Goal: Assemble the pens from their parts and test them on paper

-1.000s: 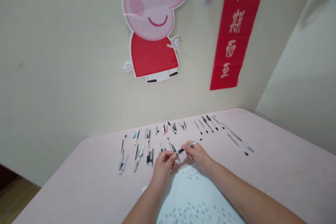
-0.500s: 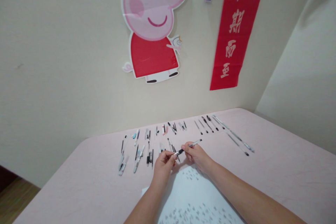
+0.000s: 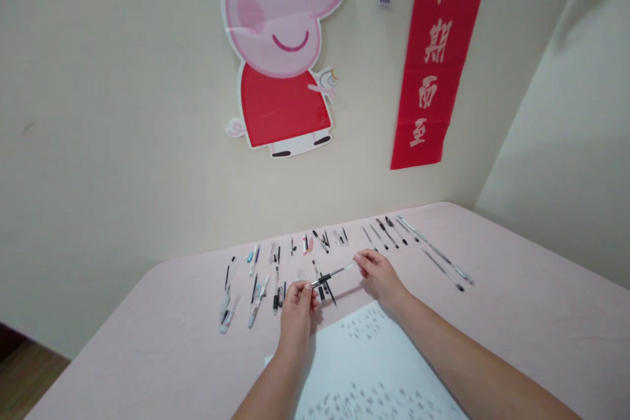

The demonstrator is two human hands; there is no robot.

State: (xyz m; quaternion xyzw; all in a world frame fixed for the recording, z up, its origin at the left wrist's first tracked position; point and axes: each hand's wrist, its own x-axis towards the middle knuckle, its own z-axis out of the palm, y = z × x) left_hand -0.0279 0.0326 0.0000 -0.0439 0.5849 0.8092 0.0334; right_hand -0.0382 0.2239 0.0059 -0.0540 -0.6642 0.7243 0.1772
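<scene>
A slim pen point(image 3: 335, 273) with a clear barrel and black grip is held above the pink table point(image 3: 516, 315). My left hand point(image 3: 296, 298) pinches its black grip end. My right hand point(image 3: 378, 271) pinches the far clear end, fingers closed. The pen spans the gap between the two hands, tilted up to the right. Just beyond my hands lie rows of pen parts point(image 3: 275, 269) on the table.
Several whole pens point(image 3: 433, 251) lie at the back right of the table. A white sheet with handwriting point(image 3: 374, 367) lies under my forearms. A cartoon pig cutout point(image 3: 283, 46) and a red banner point(image 3: 433, 52) hang on the wall.
My hands have moved apart along the pen: the left slid toward me and left, the right moved away to the pen's far end. The view shifted slightly.
</scene>
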